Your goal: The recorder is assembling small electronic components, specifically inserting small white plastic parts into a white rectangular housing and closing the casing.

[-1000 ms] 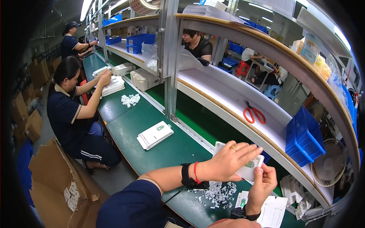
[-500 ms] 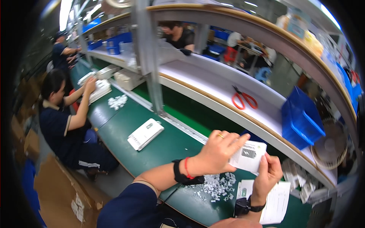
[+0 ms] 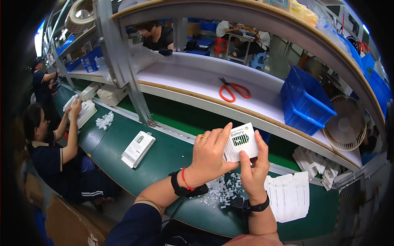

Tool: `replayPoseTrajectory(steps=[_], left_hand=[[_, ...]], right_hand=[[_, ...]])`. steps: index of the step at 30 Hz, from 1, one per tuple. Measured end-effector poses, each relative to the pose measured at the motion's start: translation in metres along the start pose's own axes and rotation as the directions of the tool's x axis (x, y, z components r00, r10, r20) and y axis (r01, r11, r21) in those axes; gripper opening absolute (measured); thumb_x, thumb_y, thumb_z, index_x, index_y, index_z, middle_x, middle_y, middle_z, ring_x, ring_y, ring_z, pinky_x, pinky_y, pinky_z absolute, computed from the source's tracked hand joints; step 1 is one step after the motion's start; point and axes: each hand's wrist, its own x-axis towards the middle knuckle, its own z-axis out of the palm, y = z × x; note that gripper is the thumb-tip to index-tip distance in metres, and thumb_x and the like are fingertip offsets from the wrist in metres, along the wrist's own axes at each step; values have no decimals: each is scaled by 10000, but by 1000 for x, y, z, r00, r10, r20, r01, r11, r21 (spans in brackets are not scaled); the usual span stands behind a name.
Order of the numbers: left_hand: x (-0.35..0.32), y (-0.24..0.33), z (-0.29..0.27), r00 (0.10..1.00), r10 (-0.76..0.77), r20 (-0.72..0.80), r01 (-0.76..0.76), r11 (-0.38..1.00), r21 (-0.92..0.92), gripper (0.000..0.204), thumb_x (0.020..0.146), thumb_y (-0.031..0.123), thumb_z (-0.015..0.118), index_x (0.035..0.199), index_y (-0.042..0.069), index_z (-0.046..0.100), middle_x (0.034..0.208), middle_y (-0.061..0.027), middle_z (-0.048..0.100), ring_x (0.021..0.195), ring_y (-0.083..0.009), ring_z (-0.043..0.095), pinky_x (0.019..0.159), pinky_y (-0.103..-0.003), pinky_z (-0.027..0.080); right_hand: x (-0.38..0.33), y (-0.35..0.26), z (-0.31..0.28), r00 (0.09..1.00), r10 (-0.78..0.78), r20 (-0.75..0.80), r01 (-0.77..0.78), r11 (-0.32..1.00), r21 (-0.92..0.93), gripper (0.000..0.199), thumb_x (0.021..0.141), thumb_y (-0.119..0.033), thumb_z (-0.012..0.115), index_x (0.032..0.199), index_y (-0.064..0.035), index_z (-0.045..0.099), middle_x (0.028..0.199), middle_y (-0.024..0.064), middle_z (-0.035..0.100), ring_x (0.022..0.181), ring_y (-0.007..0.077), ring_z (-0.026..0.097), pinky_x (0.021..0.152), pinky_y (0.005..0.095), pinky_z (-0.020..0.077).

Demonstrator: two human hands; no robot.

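Up over the green workbench (image 3: 172, 164), both my hands hold a flat white battery box (image 3: 240, 137) with a dark green battery picture facing me. My left hand (image 3: 209, 158) grips its left edge, index finger stretched along the side. At the right edge my right hand (image 3: 252, 172) pinches it, thumb low on the front and fingers behind. Below my hands lies a pile of small clear and white plastic hanger tabs (image 3: 225, 190), partly hidden by my right wrist. A stack of similar white boxes (image 3: 138, 148) rests on the bench to the left.
Right of my right wrist lie white flat cartons or sheets (image 3: 289, 197). The shelf ahead carries red-handled scissors (image 3: 234, 89), blue bins (image 3: 305, 102) and a fan (image 3: 344, 123). A metal post (image 3: 127, 69) rises at left. A co-worker (image 3: 49, 143) handles white boxes there.
My view has swung to the right. The box is more upright, its printed front turned toward me, and my right thumb now lies on its front. Both hands still hold it.
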Motion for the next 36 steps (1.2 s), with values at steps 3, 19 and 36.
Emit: replayPoseTrajectory(steps=[3, 19, 36], left_hand=[[2, 1, -1, 1000, -19, -1, 19, 1000, -8, 858, 514, 297, 771, 1258, -29, 495, 982, -114, 577, 832, -262, 560, 721, -374, 415], [-98, -166, -126, 631, -769, -103, 631, 431, 645, 916, 563, 421, 806, 1296, 17, 437, 1058, -186, 594, 971, -351, 593, 838, -455, 457], [-109, -213, -129, 450, -872, 193, 554, 442, 706, 982, 525, 502, 836, 1318, 93, 425, 1215, -146, 539, 1148, -340, 505, 930, -474, 364]], right_hand=[[2, 1, -4, 997, 31, 67, -39, 990, 135, 613, 866, -56, 584, 1397, 27, 291, 1314, 240, 469, 1116, 273, 550, 896, 336, 467], [10, -20, -44, 992, 107, -67, -98, 987, 124, 153, 896, -26, 567, 1023, 33, 628, 985, 101, 648, 897, 132, 587, 802, 241, 450], [-31, -28, -97, 958, 284, 37, -263, 924, -278, 121, 858, -74, 624, 847, 43, 650, 779, 76, 648, 744, 120, 563, 710, 251, 434]])
